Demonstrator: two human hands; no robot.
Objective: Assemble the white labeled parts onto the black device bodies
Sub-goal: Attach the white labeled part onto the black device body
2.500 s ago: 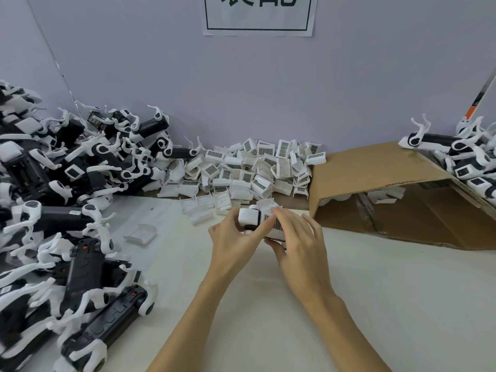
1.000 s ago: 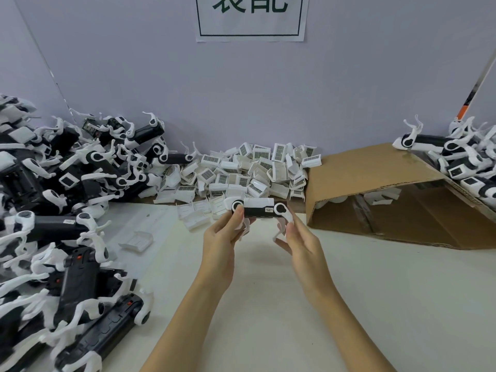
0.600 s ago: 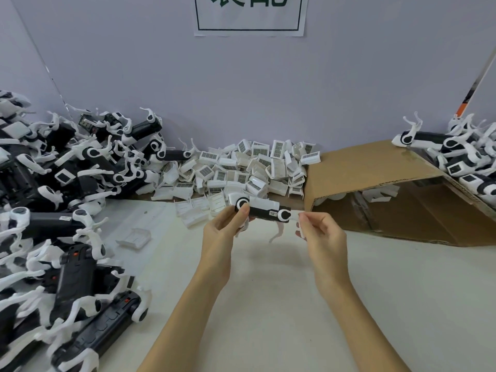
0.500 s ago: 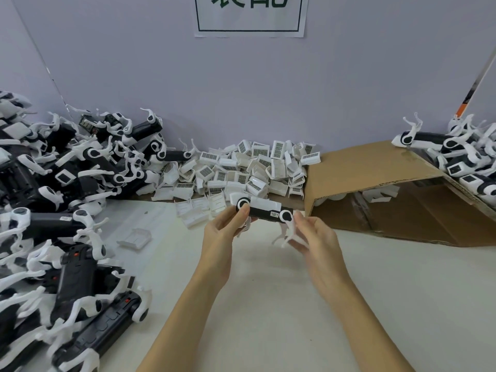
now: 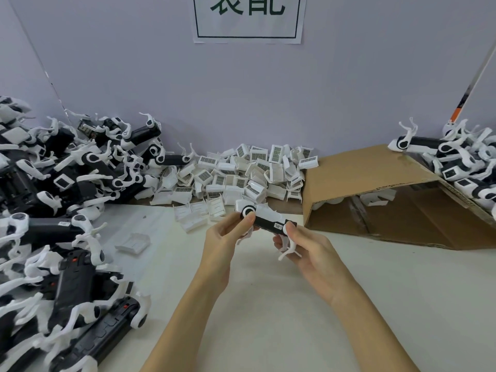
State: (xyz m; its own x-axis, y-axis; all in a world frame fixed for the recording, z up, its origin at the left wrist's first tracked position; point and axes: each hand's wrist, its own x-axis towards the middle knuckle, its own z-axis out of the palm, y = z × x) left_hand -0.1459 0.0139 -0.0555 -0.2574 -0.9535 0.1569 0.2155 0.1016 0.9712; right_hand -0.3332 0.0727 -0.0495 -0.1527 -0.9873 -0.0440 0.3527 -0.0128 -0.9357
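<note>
Since half a second ago I see my right hand [image 5: 308, 248] regrip lower. White labeled parts [image 5: 249, 170] heap at 12 o'clock; both hands pinch the black device body [image 5: 269, 224], left hand [image 5: 224, 241] at its left end.

Two hands are seen, left [image 5: 224, 244] and right [image 5: 308, 248]; one black device body [image 5: 269, 224] is held; one cardboard box [image 5: 375, 183], one wall sign [image 5: 248, 18]; heaped white labeled parts [image 5: 241, 173] cannot be counted

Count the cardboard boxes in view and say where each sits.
1: the box lies tipped on the table at right, open toward the camera, right of the heap of white parts. Others may be hidden behind the piles.
</note>
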